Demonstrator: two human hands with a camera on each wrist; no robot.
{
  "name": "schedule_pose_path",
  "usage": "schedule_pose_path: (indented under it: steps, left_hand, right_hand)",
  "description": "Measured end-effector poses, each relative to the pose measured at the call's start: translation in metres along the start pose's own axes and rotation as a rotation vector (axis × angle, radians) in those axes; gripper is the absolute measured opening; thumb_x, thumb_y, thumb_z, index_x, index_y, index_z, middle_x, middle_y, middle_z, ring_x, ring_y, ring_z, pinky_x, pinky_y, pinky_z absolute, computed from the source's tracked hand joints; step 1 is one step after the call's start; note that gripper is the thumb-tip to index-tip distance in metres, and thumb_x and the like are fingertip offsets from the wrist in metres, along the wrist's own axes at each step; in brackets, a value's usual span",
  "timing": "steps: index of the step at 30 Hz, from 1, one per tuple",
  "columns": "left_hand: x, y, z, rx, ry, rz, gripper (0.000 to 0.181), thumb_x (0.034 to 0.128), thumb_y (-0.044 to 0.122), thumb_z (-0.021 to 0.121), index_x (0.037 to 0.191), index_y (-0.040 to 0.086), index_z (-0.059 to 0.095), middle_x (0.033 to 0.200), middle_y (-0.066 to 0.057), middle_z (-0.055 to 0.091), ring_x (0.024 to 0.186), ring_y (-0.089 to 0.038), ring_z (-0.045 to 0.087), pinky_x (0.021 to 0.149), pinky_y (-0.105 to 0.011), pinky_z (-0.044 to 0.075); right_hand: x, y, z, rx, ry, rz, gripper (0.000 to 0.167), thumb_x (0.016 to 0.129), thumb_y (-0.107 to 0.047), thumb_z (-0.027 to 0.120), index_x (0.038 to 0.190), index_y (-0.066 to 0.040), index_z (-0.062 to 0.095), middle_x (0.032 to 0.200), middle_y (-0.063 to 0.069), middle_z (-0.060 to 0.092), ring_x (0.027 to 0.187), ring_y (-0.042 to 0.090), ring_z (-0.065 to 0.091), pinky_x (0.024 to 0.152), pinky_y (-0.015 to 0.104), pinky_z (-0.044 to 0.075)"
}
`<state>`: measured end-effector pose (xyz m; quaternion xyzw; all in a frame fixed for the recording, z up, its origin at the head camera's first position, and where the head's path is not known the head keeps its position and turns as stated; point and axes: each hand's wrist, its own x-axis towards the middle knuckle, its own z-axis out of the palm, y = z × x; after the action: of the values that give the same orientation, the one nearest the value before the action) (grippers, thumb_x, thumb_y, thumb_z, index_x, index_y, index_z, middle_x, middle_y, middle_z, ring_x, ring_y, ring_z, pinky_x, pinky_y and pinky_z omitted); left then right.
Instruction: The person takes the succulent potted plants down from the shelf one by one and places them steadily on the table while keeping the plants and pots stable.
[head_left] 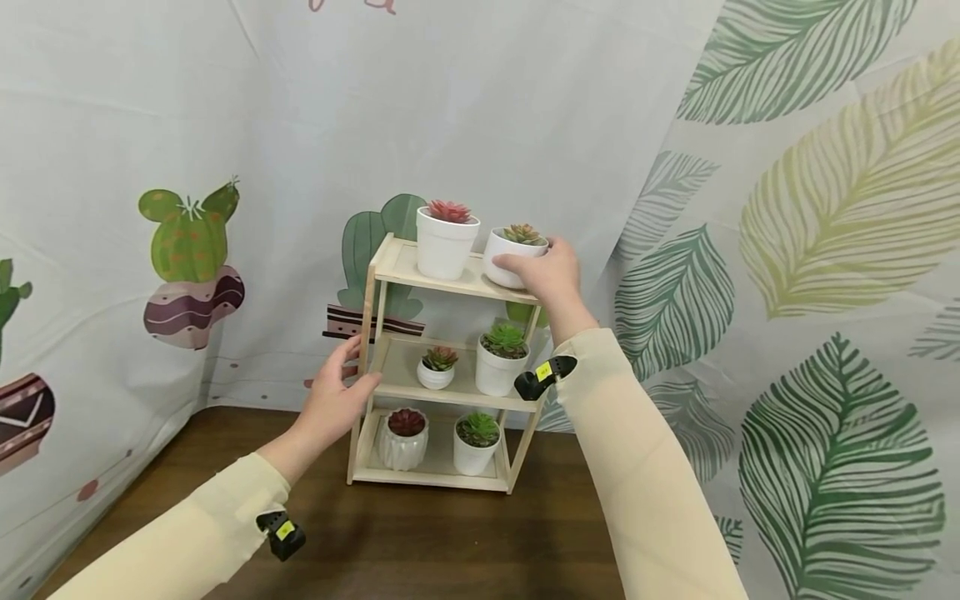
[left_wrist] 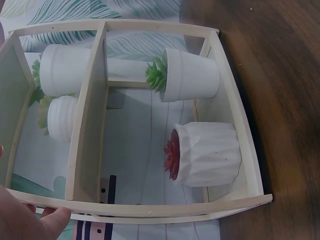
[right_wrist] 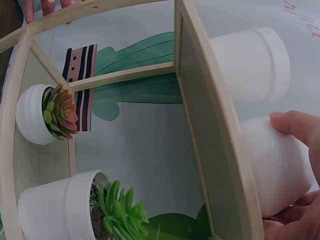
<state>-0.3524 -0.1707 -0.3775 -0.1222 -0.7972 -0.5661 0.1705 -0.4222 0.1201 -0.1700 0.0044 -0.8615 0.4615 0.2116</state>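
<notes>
One white pot, mouth upward, is gripped by the right hand at the top right corner of the rack, whose left edge the spread left hand touches, wristband labels illegible.

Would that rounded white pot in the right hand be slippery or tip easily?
The rounded white pot is probably stiff: its wall shows no dent under the right hand. Its smooth surface might feel slippery. Because it narrows toward the base, a push near the rim could tip it.
</notes>
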Motion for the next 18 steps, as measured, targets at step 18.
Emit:
schedule_pose_path:
  steps: [18]
  left_hand:
    - [0.001,0.001,-0.002,0.014,0.000,-0.009,0.072,0.1041,0.032,0.057,0.165,0.022,0.021,0.162,-0.022,0.034,0.140,-0.047,0.045,0.104,-0.060,0.050]
  right_hand:
    - [-0.013,0.004,-0.027,0.024,-0.052,-0.038,0.099,0.074,-0.046,0.089,0.154,-0.010,0.043,0.152,0.013,0.052,0.138,0.027,0.051,0.118,0.041,0.042]
